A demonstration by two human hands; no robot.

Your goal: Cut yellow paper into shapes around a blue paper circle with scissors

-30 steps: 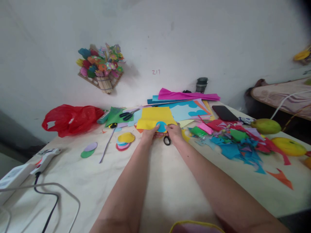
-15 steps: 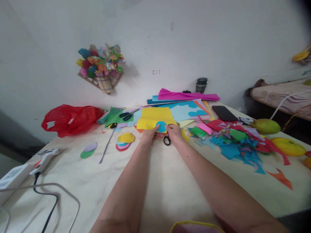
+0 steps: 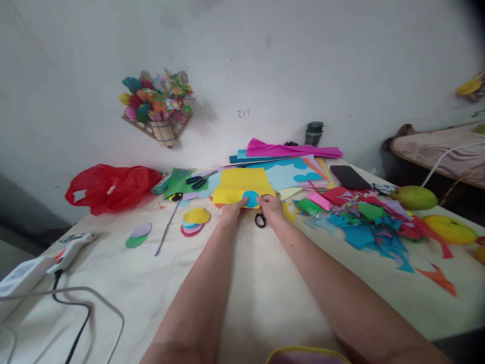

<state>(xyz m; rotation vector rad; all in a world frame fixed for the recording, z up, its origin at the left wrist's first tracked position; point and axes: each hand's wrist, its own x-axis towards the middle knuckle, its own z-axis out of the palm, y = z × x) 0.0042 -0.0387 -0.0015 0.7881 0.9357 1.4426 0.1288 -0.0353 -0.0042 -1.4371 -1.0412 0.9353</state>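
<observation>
Blue circle and yellow sheet (left hand pinching) have barely shifted.

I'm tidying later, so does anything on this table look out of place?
Yes: at the right, fruit sits beside a jumbled heap of coloured scraps, an odd place for food. One jagged orange scrap lies apart. The held blue circle looks intact where visible.

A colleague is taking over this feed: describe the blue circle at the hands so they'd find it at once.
On the cream table, find the big yellow sheet in the left hand and right hand. At its near edge, between the hands, is the blue circle. Unlike the stacked circles to the left, it shows alone against the yellow.
</observation>
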